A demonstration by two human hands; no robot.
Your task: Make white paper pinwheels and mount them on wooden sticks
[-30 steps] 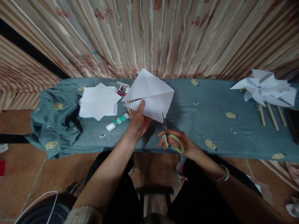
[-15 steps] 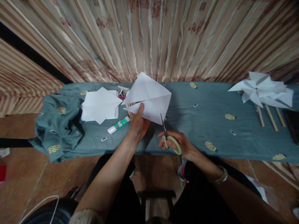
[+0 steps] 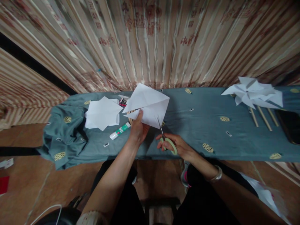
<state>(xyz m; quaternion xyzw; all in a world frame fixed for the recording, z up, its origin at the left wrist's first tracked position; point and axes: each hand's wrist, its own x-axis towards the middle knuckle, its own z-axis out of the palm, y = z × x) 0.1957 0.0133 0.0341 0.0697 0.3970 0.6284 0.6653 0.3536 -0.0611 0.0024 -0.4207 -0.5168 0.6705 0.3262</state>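
Note:
My left hand (image 3: 139, 128) pinches a square of white paper (image 3: 153, 104) above the table, thumb on top and fingers underneath. Fold creases cross the sheet, and a slit runs inward from its left corner. My right hand (image 3: 174, 144) grips scissors (image 3: 169, 144) with pale green handles, fingers through the loops. Their narrow blades point up and away at the paper's lower right edge, overlapping it in view; I cannot tell whether they touch it. Left of my left hand lie a glue stick (image 3: 120, 130) and a stack of white paper squares (image 3: 103, 113), the top one turned at an angle.
A small box of metal bits (image 3: 123, 101) and some wooden sticks (image 3: 130, 120) sit partly behind the held sheet. White paper pinwheels (image 3: 254, 92) on sticks lie at the right, near a dark phone-like object (image 3: 289, 126). The teal cloth (image 3: 197, 125) bunches up at the left end.
The view has shifted a little, so the table sits lower in the picture. The scissor handles look slightly closer together. The paper stays in my left hand.

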